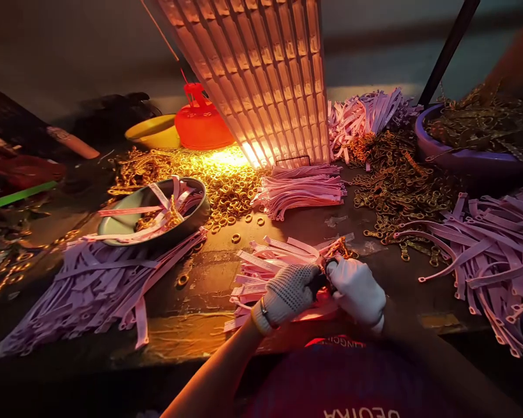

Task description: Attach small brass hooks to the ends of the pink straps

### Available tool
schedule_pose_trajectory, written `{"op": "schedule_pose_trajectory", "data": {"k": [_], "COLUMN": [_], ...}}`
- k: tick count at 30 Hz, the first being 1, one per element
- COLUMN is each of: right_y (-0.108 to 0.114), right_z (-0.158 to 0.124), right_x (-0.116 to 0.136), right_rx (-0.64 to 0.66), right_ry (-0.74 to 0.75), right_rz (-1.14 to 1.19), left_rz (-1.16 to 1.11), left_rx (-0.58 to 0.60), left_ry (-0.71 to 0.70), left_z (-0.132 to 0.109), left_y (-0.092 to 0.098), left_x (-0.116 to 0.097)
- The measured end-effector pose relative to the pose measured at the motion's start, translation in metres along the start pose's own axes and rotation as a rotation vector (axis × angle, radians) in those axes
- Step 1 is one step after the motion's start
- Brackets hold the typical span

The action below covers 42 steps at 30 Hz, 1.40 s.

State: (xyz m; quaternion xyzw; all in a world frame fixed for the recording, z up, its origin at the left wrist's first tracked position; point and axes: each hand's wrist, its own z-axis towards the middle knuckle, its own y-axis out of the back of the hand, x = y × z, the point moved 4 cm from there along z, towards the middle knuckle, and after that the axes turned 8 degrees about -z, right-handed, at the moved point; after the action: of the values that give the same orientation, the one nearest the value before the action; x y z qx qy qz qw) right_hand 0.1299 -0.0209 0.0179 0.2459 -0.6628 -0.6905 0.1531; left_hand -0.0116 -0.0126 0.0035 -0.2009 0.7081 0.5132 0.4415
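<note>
My left hand (290,295), in a grey dotted glove, is closed with its fingers pointing right. Against it, my right hand (358,290), in a plain white glove, is bent inward and closed too. The fingertips meet in dark shadow, so what they pinch is hidden. Just above them, a short length of gold chain (343,248) shows beside the strap ends. Under and behind both hands lies a spread pile of pink straps (261,268) with small eyelets at their ends.
A lit red lamp (204,125) hangs over heaped gold rings (230,188). Left stands a green bowl (117,223) of straps and chain, above more pink straps (91,290). Right are clasp chains (401,180), a purple basin (427,139) and another strap pile (497,249). A ribbed panel (265,75) leans behind.
</note>
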Motion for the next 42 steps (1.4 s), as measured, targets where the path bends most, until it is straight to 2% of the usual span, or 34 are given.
{"op": "schedule_pose_trajectory", "data": {"k": [5, 8, 12, 14, 17, 21, 23, 25, 28, 30, 32, 33, 35, 37, 40, 42], "right_y": [0.012, 0.011, -0.005, -0.013, -0.022, -0.021, -0.015, -0.007, -0.001, -0.001, -0.009, -0.016, -0.035, -0.059, -0.088, -0.099], "right_z": [0.003, 0.008, 0.012, 0.011, 0.009, 0.01, 0.01, 0.007, -0.006, -0.015, -0.018, -0.016, -0.008, 0.005, 0.021, 0.026], "right_x": [-0.005, -0.008, -0.007, -0.003, 0.002, -0.001, -0.006, -0.014, -0.033, -0.05, -0.072, -0.085, -0.111, -0.131, -0.141, -0.141], "right_rx": [0.088, 0.167, 0.217, 0.196, 0.163, 0.117, 0.083, 0.067, 0.058, 0.005, -0.086, -0.127, -0.158, -0.115, -0.04, -0.051], "right_ry": [-0.018, -0.027, -0.073, -0.047, 0.067, 0.11, 0.085, 0.034, -0.036, -0.024, -0.035, -0.08, -0.246, -0.407, -0.474, -0.478], "right_rz": [0.117, 0.152, 0.138, 0.127, 0.122, 0.13, 0.124, 0.11, 0.161, 0.219, 0.217, 0.182, 0.067, -0.036, -0.065, -0.042], "left_rz": [-0.3, -0.203, -0.007, 0.042, 0.066, 0.064, 0.103, 0.191, 0.376, 0.483, 0.553, 0.576, 0.607, 0.638, 0.703, 0.735], "left_rx": [-0.118, -0.166, -0.248, -0.237, -0.163, -0.112, -0.081, -0.089, -0.219, -0.33, -0.36, -0.339, -0.249, -0.158, -0.173, -0.171], "left_ry": [0.116, 0.047, -0.034, -0.042, -0.051, -0.06, -0.064, -0.066, -0.04, -0.025, -0.023, -0.022, -0.033, -0.078, -0.097, -0.091], "left_z": [-0.009, -0.014, -0.017, -0.017, -0.016, -0.009, -0.007, -0.008, -0.011, -0.009, 0.005, 0.017, 0.051, 0.095, 0.162, 0.195], "left_y": [0.002, -0.002, -0.007, -0.01, -0.013, -0.007, 0.005, 0.027, 0.074, 0.103, 0.117, 0.118, 0.111, 0.1, 0.095, 0.096], "left_x": [0.011, 0.008, 0.012, 0.016, 0.018, 0.007, 0.001, 0.0, 0.008, 0.015, 0.019, 0.019, 0.017, 0.014, 0.016, 0.023]}}
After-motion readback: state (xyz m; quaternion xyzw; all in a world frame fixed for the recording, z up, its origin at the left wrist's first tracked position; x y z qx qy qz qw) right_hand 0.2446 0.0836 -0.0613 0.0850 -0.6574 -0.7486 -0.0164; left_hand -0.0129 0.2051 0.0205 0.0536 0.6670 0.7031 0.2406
